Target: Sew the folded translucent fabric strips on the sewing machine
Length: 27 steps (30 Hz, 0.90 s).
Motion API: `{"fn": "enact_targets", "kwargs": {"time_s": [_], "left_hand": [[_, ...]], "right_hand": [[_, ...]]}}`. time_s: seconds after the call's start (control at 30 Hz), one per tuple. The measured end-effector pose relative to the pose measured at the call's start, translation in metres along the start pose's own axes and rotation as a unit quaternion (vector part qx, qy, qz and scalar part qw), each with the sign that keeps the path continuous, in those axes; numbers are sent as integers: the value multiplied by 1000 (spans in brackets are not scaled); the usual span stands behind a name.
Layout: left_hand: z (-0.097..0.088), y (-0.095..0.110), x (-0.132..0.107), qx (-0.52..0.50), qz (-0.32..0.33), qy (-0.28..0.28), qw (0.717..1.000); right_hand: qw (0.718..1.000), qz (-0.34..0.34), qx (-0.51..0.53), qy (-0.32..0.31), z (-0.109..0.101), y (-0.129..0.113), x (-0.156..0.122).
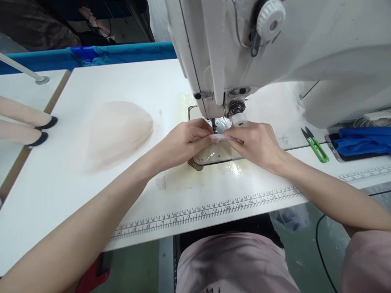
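Both forearms reach in from the lower corners and meet under the head of the white sewing machine [244,49]. The left hand [186,140] lies knuckles up, wrist low over the worktop [122,81], with its fingers closed in a pinch on the near end of a strip of sheer fabric [224,138]. The right hand [256,142] faces it from the other side, wrist slightly raised and fingers curled tight on the strip's other end. The strip is pale, stretched flat between the two hands just in front of the presser foot [214,126], above the shiny needle plate. Whether its edge is already under the foot is hard to tell, since the fingertips cover it.

On the worktop to the left, well apart from the hands, lies a loose heap of pink mesh [119,132]. A measuring tape [214,209] runs along the near edge. To the right lie green thread snips [316,146], just beside a folded blue cloth [363,140].
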<state>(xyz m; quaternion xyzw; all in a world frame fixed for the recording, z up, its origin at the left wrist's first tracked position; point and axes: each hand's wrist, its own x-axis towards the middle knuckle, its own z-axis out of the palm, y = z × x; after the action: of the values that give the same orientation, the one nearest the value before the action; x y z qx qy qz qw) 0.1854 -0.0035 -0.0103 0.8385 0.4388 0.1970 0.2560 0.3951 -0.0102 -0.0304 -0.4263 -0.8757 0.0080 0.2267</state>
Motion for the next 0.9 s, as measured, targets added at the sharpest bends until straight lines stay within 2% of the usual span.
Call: {"fn": "enact_targets", "kwargs": {"time_s": [0.07, 0.13, 0.27, 0.37, 0.63, 0.9], "left_hand": [[6, -2, -6, 63, 46, 7, 997], [15, -2, -15, 152, 88, 44, 983], [32, 1, -35, 309, 152, 130, 930], [36, 7, -43, 375, 178, 142, 899], [33, 9, -47, 390, 164, 106, 900], [32, 7, -45, 379, 163, 110, 904]], "right_hand": [[999, -26, -18, -8, -1, -2, -2], [997, -63, -38, -10, -3, -4, -3], [988, -136, -71, 18, -2, -4, -6], [983, -171, -67, 29, 0, -3, -7], [979, -183, -77, 49, 2, -6, -9], [981, -175, -80, 38, 3, -6, -10]]}}
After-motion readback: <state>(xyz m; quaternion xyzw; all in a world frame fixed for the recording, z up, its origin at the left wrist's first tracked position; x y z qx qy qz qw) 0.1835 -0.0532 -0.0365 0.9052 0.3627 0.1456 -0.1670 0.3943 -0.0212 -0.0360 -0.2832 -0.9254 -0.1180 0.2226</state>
